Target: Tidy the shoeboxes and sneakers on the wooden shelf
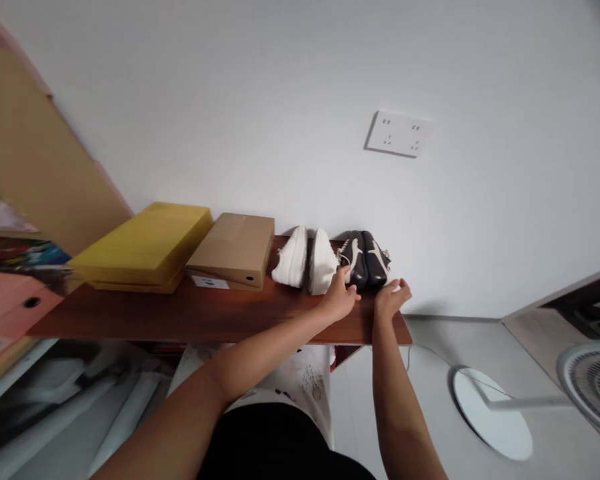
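Fingers (pixel 345 272) of the left hand (pixel 339 299) are loosely parted, with nothing visible between them, at the near edge of the dark lace-up sneakers (pixel 377 257); whether their tips touch cannot be told. The right hand (pixel 389 301) is just beside the pair's lower right corner, its fingers bent and slightly apart, seemingly holding nothing.

The dark sneakers, marked with cream side stripes, are right of centre in the frame, side by side near the right end of a reddish-brown wooden board (pixel 205 319). Just left of them are white sneakers (pixel 294 257), set slightly apart from each other, then a brown cardboard box (pixel 235 245) and a yellow box (pixel 150 239) towards the left of the frame.

The dark sneakers look light and hardy, probably with pliable uppers over firmer soles. Their smooth, rounded near ends may be a little slick, and the laces would give a floppy grip. The surest hold is likely across both outer sides, pressing the pair together low down.
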`<state>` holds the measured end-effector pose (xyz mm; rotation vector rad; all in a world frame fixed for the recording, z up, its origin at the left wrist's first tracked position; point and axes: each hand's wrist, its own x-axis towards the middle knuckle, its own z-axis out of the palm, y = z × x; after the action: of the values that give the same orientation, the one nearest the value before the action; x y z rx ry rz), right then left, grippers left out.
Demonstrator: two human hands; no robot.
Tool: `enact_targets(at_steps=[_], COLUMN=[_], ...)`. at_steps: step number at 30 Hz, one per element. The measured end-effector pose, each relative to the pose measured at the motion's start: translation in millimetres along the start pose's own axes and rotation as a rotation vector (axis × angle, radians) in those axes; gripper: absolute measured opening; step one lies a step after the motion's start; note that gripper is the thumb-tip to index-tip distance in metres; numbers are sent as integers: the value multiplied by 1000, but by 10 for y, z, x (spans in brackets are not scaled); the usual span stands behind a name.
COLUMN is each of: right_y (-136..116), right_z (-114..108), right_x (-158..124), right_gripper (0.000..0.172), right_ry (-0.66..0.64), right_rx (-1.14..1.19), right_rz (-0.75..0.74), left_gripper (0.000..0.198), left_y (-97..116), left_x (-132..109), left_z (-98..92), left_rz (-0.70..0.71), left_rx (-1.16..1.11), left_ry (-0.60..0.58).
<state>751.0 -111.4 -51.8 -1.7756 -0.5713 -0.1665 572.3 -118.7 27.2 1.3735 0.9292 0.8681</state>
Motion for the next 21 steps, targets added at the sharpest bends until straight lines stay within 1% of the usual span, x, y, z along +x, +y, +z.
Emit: enact_targets(at_steps=[2,4,5,7,9,11,13,16,18,19,21], right_y=[8,-44,-99,-277,-537,-854,-1185,-1627,-1852,-1945,-2107], right_z=[-81,-151,-177,-203,-198,-170,-137,-84,-22,27,175], right_x=[-81,-234,-342,-615,-944,-1301,-1662,-2194,-2546,-2721,-3062], right_gripper=[48,45,44,44,44,42,39,35,33,33,34], right_ry=[80,105,90,17,-88,-223,-399,-746,-998,-1106,-1257], right_rx=[10,45,73,140,211,293,393,493,516,520,524], right_rz=[-120,-209,-231,-252,-262,-269,-269,-238,-217,-206,-159], left_gripper=[54,47,43,39,37,38,40,42,40,39,36], left_y=[30,65,80,98,92,61,10,-91,-169,-210,-289], left_x=[-307,-592,-720,-941,-1123,-1276,-1410,-1569,-1639,-1662,-1681], left_z=[-392,-885,-1146,-1649,-2078,-2410,-2668,-3022,-3303,-3465,-3816], left_rz=[2,-32,-50,-72,-78,-88,-106,-108,-84,-71,-62], left_rx=[17,48,64,101,133,145,145,140,120,100,43], left_ry=[-73,-93,-77,-10,79,163,234,361,505,603,831])
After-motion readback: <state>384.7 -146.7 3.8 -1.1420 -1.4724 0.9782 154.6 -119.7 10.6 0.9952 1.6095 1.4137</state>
